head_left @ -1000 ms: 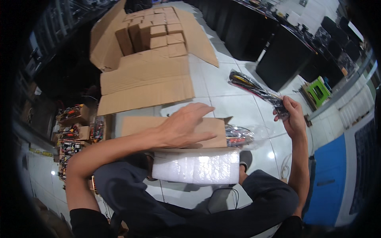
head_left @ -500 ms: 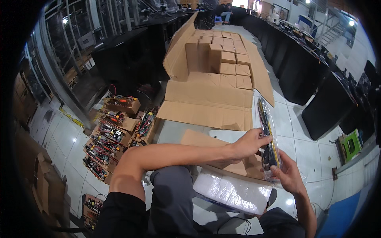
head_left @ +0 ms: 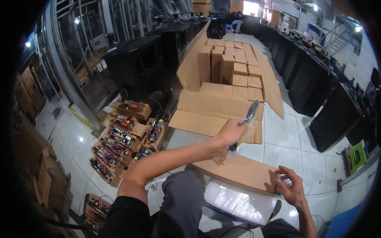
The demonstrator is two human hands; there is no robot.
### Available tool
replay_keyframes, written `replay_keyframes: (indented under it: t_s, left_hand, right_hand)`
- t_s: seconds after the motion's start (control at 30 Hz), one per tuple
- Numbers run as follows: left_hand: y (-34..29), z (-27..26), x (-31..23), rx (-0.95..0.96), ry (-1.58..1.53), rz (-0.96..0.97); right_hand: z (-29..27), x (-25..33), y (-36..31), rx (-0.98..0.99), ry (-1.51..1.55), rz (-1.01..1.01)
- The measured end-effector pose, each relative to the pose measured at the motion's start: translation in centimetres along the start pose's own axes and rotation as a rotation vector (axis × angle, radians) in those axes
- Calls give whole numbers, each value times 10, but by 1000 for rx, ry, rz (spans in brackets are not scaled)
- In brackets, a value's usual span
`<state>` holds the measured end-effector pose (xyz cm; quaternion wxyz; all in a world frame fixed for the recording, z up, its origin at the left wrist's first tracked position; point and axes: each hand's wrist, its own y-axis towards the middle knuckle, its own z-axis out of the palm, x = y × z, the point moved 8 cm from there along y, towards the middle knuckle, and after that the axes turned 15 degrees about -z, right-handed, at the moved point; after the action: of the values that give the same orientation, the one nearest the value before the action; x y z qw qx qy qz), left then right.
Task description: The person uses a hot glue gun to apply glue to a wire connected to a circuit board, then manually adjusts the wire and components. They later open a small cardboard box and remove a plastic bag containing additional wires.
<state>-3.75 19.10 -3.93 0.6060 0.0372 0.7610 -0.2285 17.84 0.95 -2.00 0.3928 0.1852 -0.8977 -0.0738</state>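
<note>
My left hand [head_left: 232, 133] is closed on a clear plastic bag of dark and coloured cables [head_left: 250, 115], held up tilted above a brown cardboard box [head_left: 242, 172]. My right hand [head_left: 291, 185] is at the box's right end, its fingers curved and apart. Beneath its thumb shows a bit of clear plastic with something reddish, too small to name. Against the near side of the box lies a block wrapped in white foam [head_left: 240, 200], just in front of my knees.
A large open carton [head_left: 216, 111] holds rows of small brown boxes [head_left: 240, 69]. Circuit board assemblies [head_left: 113, 144] stand on the floor at left. Black cabinets [head_left: 309, 91] line both sides. A green plastic stool [head_left: 354, 156] is at right; a person [head_left: 235, 22] sits far back.
My left hand has carried the cable bag left and up, away from my right hand. My right hand has let go of the bag and moved lower, to the box's end.
</note>
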Motion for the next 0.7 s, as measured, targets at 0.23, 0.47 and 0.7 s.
replay_keyframes:
  t_s: [0.23, 0.47, 0.7]
  left_hand:
    - [-8, -14, 2, 101, 52, -99]
    - [-25, 9, -3, 184, 75, -65]
    - [-44, 34, -9, 258, 207, -14]
  right_hand:
    - [1, 1, -1, 31, -107, -38]
    - [1, -5, -4, 32, -89, 17]
    - [-4, -4, -15, 4, -125, -15]
